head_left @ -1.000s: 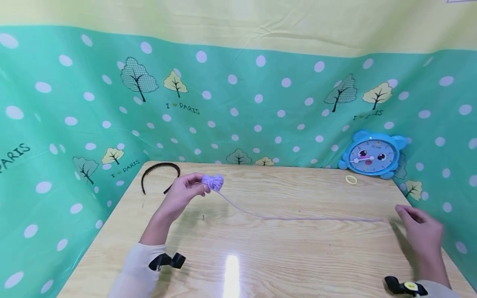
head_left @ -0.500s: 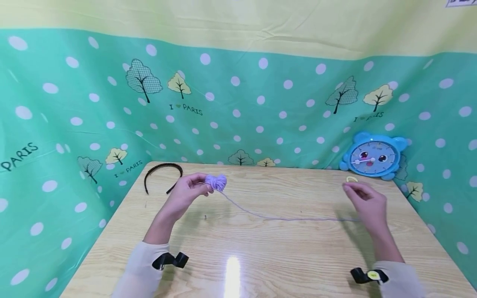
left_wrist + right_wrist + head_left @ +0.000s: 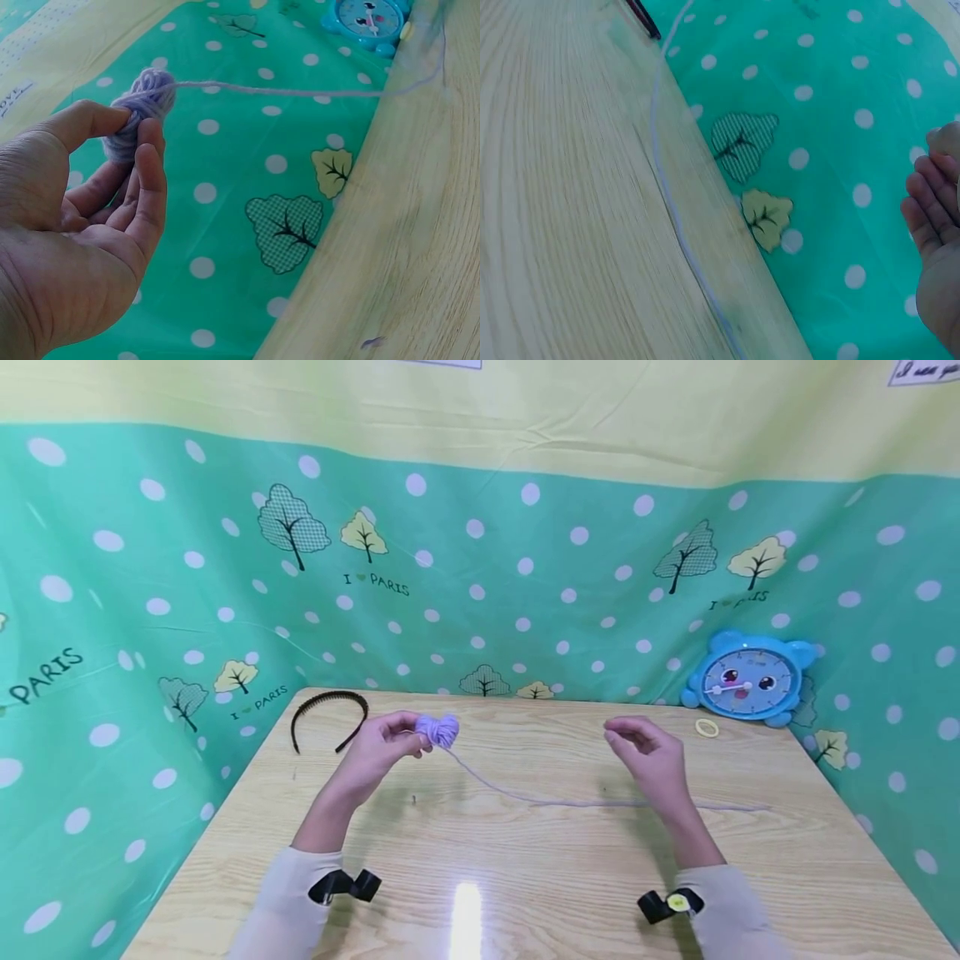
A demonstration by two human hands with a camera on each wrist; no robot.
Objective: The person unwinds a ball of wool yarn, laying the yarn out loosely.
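My left hand (image 3: 375, 752) holds a small purple bundle of yarn (image 3: 439, 732) above the table, pinched between thumb and fingers. In the left wrist view the thumb presses the wound yarn (image 3: 148, 94) against the fingertips. From the bundle a long strand (image 3: 495, 788) droops to the tabletop and runs right, its loose end lying beyond my right forearm. My right hand (image 3: 658, 768) hovers over that strand with loosely bent fingers and nothing between them. In the right wrist view the strand (image 3: 671, 199) lies apart from the fingers (image 3: 930, 199).
A black toothed headband (image 3: 330, 695) lies at the table's back left. Near the back right are a pale yellow ring (image 3: 707, 728) and a blue animal-shaped clock (image 3: 750, 681) leaning on the green dotted curtain (image 3: 525, 585). A tiny dark speck (image 3: 413, 799) is on the wooden table (image 3: 375, 902).
My right hand has moved left from the strand's loose end, over the table toward the middle. My left hand stays almost in place, still holding the yarn.
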